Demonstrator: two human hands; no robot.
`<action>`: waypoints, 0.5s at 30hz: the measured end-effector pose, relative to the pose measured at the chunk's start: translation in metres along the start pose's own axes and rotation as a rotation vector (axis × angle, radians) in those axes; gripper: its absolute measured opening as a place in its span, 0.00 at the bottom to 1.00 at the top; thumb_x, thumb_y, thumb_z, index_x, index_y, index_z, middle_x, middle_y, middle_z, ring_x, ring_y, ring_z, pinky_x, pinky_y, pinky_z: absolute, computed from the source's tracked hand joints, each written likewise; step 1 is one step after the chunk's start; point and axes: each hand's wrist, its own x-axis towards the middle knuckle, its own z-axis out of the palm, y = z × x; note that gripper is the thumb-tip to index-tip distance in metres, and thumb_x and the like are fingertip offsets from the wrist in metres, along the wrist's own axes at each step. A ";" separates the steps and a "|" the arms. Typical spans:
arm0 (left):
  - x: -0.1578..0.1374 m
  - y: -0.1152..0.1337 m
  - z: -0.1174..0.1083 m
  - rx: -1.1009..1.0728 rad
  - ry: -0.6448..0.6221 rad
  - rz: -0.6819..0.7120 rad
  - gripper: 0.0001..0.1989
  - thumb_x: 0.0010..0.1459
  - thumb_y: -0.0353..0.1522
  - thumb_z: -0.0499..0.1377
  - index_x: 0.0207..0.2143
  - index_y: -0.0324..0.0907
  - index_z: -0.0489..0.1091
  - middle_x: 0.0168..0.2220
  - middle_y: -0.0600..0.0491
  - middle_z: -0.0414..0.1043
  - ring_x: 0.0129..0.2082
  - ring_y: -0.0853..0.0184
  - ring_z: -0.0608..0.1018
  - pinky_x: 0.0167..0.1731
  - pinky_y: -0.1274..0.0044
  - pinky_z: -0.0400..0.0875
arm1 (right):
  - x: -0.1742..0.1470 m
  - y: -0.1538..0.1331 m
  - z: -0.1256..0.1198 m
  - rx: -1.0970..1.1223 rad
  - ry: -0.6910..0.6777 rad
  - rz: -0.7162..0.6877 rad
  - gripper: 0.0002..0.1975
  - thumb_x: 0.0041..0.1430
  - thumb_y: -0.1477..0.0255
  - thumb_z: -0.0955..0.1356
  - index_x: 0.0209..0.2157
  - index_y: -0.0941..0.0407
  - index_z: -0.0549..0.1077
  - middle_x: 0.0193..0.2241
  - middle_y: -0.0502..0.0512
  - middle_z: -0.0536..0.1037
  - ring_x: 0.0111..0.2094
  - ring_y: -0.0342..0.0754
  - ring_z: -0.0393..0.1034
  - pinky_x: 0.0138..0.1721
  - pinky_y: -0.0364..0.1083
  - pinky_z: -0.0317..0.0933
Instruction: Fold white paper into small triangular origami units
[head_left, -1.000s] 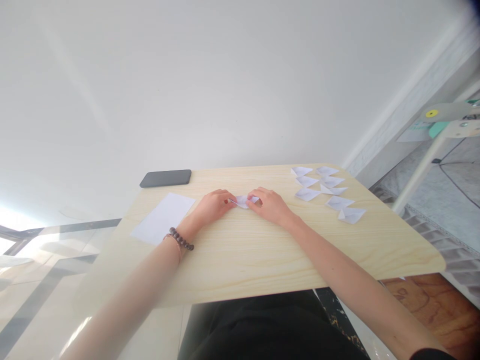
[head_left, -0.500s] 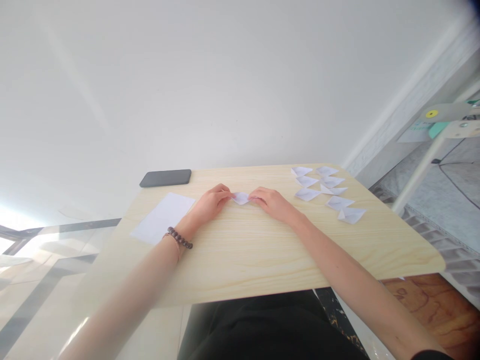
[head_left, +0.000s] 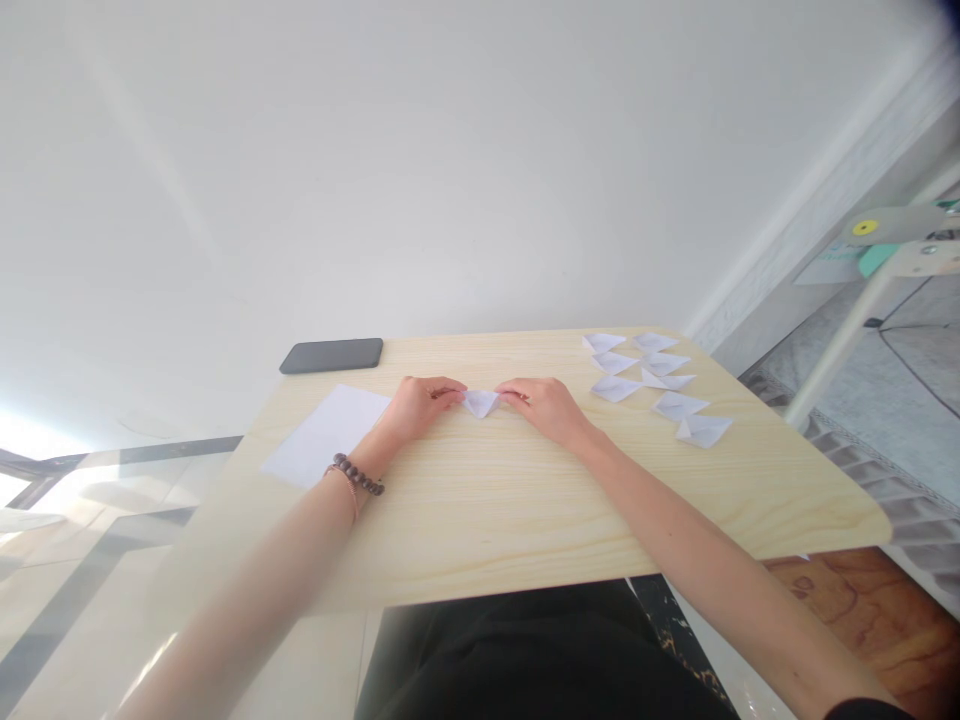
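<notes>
A small folded white paper [head_left: 481,403] is held between my two hands over the middle of the wooden table [head_left: 495,500]. My left hand [head_left: 421,405] pinches its left corner, with a dark bead bracelet round the wrist. On the opposite side, my right hand [head_left: 546,405] pinches the right corner. The paper's lower edge points down toward me in a V shape. Fingertips cover both of its ends. Several folded paper boats [head_left: 616,387] lie grouped at the table's right side, apart from my right hand.
A stack or sheet of white paper [head_left: 322,435] lies left of my left hand. Behind it, a black phone [head_left: 331,355] rests at the back left edge. A pale wall [head_left: 480,170] rises behind the table. A white metal frame [head_left: 840,350] stands at the right.
The folded paper has tilted, so its lower point hangs further down. Both hands have shifted their finger grip at its ends, the left wrist turning slightly.
</notes>
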 end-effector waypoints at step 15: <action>-0.003 0.015 0.001 0.046 -0.053 0.109 0.16 0.52 0.39 0.54 0.42 0.44 0.69 0.38 0.52 0.71 0.34 0.69 0.73 0.33 0.79 0.67 | -0.001 -0.002 0.003 0.111 0.010 0.007 0.10 0.56 0.69 0.62 0.37 0.52 0.72 0.35 0.49 0.76 0.32 0.41 0.70 0.34 0.41 0.60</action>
